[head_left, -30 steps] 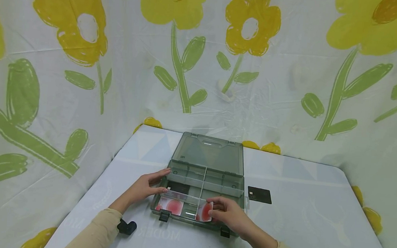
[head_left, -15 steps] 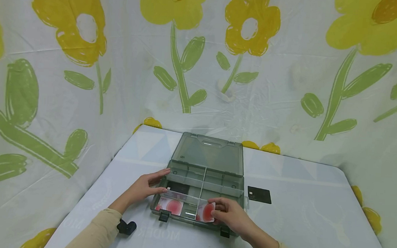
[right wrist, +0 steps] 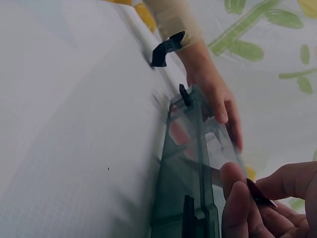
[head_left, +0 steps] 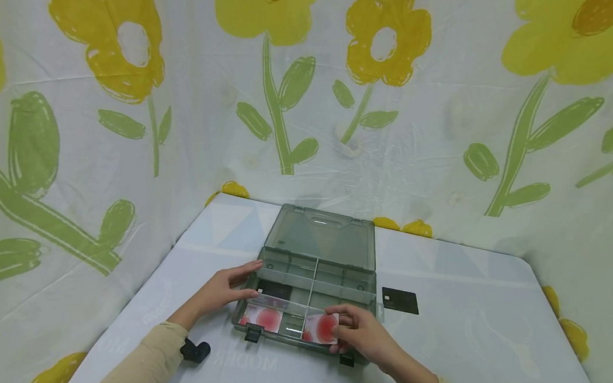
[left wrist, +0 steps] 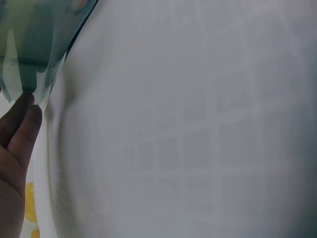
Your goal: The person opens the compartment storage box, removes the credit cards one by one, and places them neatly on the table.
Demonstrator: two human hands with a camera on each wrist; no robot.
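Observation:
A smoky-grey divided plastic box [head_left: 339, 302] lies on the table with its lid [head_left: 325, 236] thrown back. My right hand [head_left: 366, 336] pinches a white card with a red circle [head_left: 320, 328] over the front right compartment; in the right wrist view the card's dark edge [right wrist: 260, 194] shows between thumb and fingers. My left hand [head_left: 218, 291] touches the box's left side, fingers and thumb spread; its straight fingertips meet the wall in the left wrist view. A similar red-circle card [head_left: 263, 318] lies in the front left compartment, a black card [head_left: 274, 289] in the one behind.
Another black card [head_left: 401, 301] lies on the white tabletop [head_left: 466, 342] right of the box. Two dark latches, left [head_left: 253, 333] and right [head_left: 347, 358], hang from the box's front edge. A flower-printed curtain [head_left: 425, 152] stands behind the table.
My right hand has shifted slightly to the right along with the red-circle card, and more of its face now shows. The left hand and the box stay put.

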